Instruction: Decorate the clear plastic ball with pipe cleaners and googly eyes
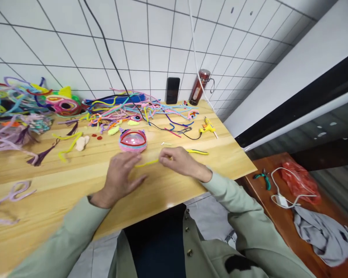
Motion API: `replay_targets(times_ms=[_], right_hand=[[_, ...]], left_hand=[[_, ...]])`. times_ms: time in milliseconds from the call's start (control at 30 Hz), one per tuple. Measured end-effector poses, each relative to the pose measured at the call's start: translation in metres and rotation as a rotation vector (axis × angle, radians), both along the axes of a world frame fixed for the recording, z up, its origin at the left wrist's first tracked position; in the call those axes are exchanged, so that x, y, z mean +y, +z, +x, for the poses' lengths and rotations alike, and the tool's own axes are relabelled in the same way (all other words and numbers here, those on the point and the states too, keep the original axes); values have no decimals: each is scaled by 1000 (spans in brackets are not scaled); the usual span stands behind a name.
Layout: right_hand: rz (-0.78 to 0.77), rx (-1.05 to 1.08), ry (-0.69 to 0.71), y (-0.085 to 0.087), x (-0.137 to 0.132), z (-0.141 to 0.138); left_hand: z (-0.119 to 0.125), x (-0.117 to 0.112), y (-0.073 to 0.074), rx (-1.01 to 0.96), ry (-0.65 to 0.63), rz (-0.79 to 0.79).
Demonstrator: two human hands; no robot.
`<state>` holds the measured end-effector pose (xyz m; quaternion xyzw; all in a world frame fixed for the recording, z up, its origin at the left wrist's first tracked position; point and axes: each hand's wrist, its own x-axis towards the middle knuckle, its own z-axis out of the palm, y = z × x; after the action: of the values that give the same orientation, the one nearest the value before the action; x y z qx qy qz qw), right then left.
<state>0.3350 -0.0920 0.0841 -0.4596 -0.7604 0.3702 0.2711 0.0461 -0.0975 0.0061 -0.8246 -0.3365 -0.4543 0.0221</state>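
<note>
My right hand [179,160] is closed with its fingertips pinched on a thin yellow pipe cleaner [147,163] just above the table. Beside it, my left hand [120,177] is open, thumb spread away from the fingers, near the pipe cleaner's left end; whether it touches the strand I cannot tell. Just beyond the left fingers sits a round piece of pink, blue and red pipe cleaner [132,141] with a clear domed middle. A yellow and black strip [198,152] lies flat past my right hand.
A yellow glue gun [208,126] lies at the back right, with scissors [186,130] near it. Along the wall are heaped pipe cleaners [113,108], a phone [172,90] and a brown flask [199,88]. Pliers [263,178] rest on a lower brown surface at right.
</note>
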Motion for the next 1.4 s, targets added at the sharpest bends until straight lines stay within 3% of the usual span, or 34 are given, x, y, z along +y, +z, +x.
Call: replay_targets(times_ms=[67, 233, 367, 567, 833, 1233, 1400], right_hand=[[57, -87, 15, -5, 0, -10], [4, -100, 35, -11, 23, -13], [-37, -49, 132, -21, 35, -10], [201, -361, 315, -42, 29, -16], [376, -480, 462, -51, 27, -11], [307, -536, 329, -48, 35, 3], [386, -534, 288, -58, 37, -4]], left_hand=[[8, -3, -6, 71, -76, -52], [4, 5, -13, 59, -16, -113], [-1, 7, -14, 103, -29, -155], [4, 6, -14, 162, -134, -100], [-6, 13, -27, 137, -264, -63], [-4, 14, -33, 106, -120, -117], [2, 11, -33, 90, -18, -364]])
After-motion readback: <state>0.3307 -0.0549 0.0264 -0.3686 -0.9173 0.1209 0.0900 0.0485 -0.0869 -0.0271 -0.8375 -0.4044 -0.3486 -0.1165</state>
